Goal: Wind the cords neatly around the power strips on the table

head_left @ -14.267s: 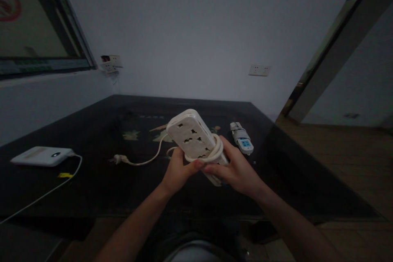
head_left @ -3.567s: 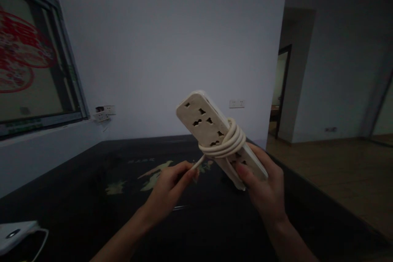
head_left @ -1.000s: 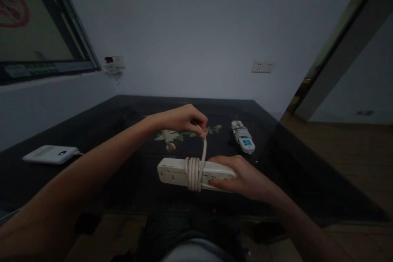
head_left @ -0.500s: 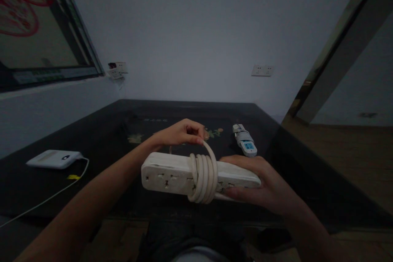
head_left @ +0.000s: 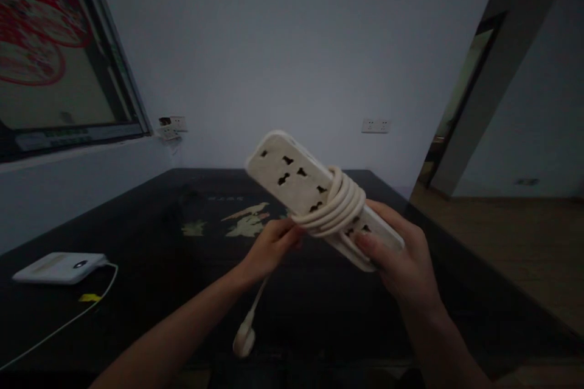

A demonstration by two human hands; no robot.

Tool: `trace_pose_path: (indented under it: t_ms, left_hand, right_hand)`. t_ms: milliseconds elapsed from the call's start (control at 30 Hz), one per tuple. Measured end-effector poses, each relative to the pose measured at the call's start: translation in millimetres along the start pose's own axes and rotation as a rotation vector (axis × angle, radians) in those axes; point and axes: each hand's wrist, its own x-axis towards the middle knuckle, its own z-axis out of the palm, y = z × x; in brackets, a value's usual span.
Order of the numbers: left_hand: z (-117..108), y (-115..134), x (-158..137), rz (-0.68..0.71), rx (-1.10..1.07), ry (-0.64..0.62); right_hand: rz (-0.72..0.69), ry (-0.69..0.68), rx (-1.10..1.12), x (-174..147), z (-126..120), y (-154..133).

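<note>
A white power strip (head_left: 301, 179) is held up over the black table, tilted with its left end raised and its sockets facing me. My right hand (head_left: 401, 255) grips its lower right end, thumb on the socket face. Several turns of the strip's thick white cord (head_left: 340, 203) are wound around the body near that hand. At the lower edge of the coil, my left hand (head_left: 278, 243) is closed on the cord. Below it dangles the cord's free end with a white plug (head_left: 244, 339).
The black table (head_left: 182, 316) bears painted flower patterns. At left lies a white power bank (head_left: 61, 267) with a thin cable (head_left: 59, 331) and a yellow tag (head_left: 90, 298). Wall sockets (head_left: 376, 126) are on the white wall behind; a window (head_left: 59, 48) is at upper left.
The power strip has gone from nearly level to tilted, its left end raised. My left hand has moved from behind the strip to below the coil. The plug has come into view; the second strip has not stayed visible.
</note>
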Motion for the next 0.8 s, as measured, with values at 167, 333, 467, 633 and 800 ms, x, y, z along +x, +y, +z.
trace_pose_path:
  t_ms: [167,333,467,633,800]
  left_hand:
    - [3.0,-2.8,-15.0,-0.118,-0.003,0.022]
    - [2.3,-15.2,-24.9,-0.204,0.003,-0.022]
    - [1.3,-23.6,-33.9,-0.238,-0.012,0.025]
    - [-7.8,-19.2,-39.2,-0.161,0.257,0.023]
    - [-22.1,-5.0,-34.2,0.032,0.803,0.084]
  right_hand:
    - [0.108,0.113,-0.187,7.0,-4.6,20.3]
    - [0.108,0.169,-0.304,7.4,-4.0,33.3]
    - [0.070,0.221,-0.387,8.6,-10.3,38.4]
    - [0.014,0.256,-0.500,8.9,-20.6,38.3]
    - [-0.036,0.240,-0.584,7.0,-25.1,34.2]
